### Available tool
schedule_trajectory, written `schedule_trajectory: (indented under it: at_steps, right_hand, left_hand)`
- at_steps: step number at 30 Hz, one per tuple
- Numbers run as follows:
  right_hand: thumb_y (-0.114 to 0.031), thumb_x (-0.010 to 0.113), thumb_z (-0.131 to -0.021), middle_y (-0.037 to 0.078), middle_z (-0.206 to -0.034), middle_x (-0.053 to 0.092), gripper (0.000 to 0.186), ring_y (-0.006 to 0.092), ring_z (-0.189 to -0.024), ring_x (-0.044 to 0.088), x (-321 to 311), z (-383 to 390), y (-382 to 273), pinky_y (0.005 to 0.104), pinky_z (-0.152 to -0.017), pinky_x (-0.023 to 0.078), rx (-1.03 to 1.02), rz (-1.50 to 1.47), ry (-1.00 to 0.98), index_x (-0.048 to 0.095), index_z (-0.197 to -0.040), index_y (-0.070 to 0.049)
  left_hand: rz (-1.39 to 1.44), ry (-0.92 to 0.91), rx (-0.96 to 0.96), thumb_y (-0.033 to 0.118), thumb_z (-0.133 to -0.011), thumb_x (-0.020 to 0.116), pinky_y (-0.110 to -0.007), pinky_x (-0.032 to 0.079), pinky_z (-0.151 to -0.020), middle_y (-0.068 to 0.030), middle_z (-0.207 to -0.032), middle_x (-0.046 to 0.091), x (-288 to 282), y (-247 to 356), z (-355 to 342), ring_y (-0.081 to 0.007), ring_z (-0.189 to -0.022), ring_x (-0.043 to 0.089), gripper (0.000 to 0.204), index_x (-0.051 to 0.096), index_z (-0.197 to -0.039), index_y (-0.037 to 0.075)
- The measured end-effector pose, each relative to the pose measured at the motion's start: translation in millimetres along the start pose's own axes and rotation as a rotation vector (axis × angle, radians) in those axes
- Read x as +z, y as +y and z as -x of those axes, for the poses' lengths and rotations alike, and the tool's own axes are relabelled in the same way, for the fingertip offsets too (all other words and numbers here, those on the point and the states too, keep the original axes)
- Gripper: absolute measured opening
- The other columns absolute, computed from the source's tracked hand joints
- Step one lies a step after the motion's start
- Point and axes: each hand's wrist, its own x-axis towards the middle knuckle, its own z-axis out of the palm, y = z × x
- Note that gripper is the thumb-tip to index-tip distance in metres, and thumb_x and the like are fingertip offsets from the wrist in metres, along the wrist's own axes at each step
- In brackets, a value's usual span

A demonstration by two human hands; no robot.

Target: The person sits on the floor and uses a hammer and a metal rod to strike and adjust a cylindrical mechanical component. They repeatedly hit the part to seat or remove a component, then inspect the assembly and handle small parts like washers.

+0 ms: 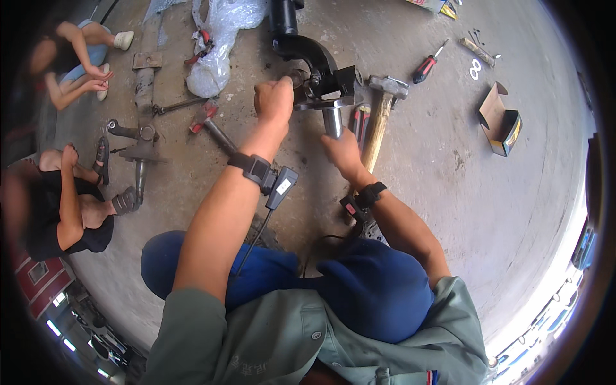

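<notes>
A black axle beam (309, 51) comes in from the top and curves down to a steering knuckle (346, 80), which sits at its end. Below the knuckle's round flange a bright metal spindle (332, 120) points toward me. My right hand (343, 153) is closed around the lower end of that spindle. On the knuckle's left side my left hand (274, 101) is closed against a dark part; its fingertips are hidden behind the hand. Just right of my right hand lie a wooden-handled hammer (380, 122) and red-handled pliers (360, 125).
A screwdriver (428, 63), white rings (475, 69) and an opened small box (502, 122) lie to the right. At left are another hammer (218, 133), plastic wrap (221, 48) and a second, worn axle (142, 96). Two people sit beyond it, one's hand (96, 80) showing.
</notes>
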Motion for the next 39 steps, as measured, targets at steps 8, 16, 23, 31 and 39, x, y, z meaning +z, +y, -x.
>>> schedule_trajectory:
  at_steps: [8, 16, 23, 31, 39]
  right_hand:
    - [-0.02, 0.063, -0.092, 0.006, -0.073, 0.06, 0.024, 0.0153, -0.053, 0.054, 55, 43, -56, 0.0294, -0.047, 0.044, 0.067, -0.323, 0.034, 0.058, -0.1, 0.003]
    - [-0.043, 0.06, -0.098, 0.02, -0.084, 0.07, 0.052, 0.0362, -0.08, 0.07, -15, 48, -33, 0.0442, -0.076, 0.054, -0.123, 0.22, -0.346, 0.059, -0.107, 0.008]
    - [-0.048, 0.077, -0.083, 0.029, -0.1, 0.068, 0.063, 0.0427, -0.092, 0.069, -119, 37, 3, 0.0467, -0.081, 0.056, -0.199, 0.966, 0.392, 0.056, -0.101, 0.009]
    - [-0.038, 0.078, -0.082, 0.03, -0.093, 0.069, 0.062, 0.0418, -0.087, 0.07, -105, -3, -5, 0.0448, -0.078, 0.057, -0.108, 0.7, 0.198, 0.054, -0.108, 0.013]
    - [-0.016, 0.065, -0.094, 0.006, -0.075, 0.058, 0.023, 0.0156, -0.062, 0.058, -177, 4, -87, 0.0307, -0.058, 0.052, 0.17, 0.055, -0.051, 0.057, -0.098, 0.005]
  left_hand:
    - [0.496, -0.657, -0.422, 0.035, -0.093, 0.065, -0.036, 0.052, -0.088, -0.0108, -0.094, 0.07, -6, -19, 52, -0.022, -0.088, 0.067, 0.038, 0.068, -0.106, -0.001]
    - [0.216, -0.612, -0.461, 0.011, -0.082, 0.074, -0.037, 0.057, -0.068, -0.0123, -0.083, 0.068, 23, -46, 51, -0.0237, -0.072, 0.07, 0.019, 0.067, -0.094, -0.001]
    - [0.221, -0.365, -0.24, 0.011, -0.079, 0.069, -0.036, 0.045, -0.045, -0.0086, -0.063, 0.063, 39, -52, 82, -0.0189, -0.049, 0.059, 0.014, 0.064, -0.084, -0.002]
    - [0.197, -0.183, -0.026, 0.014, -0.077, 0.071, -0.04, 0.053, -0.063, -0.0205, -0.076, 0.069, 76, -83, 88, -0.0298, -0.069, 0.069, 0.027, 0.061, -0.093, -0.006]
    - [0.178, -0.228, -0.184, 0.007, -0.072, 0.067, -0.037, 0.047, -0.053, -0.0153, -0.068, 0.064, 66, -78, 83, -0.0255, -0.057, 0.062, 0.02, 0.06, -0.085, -0.006]
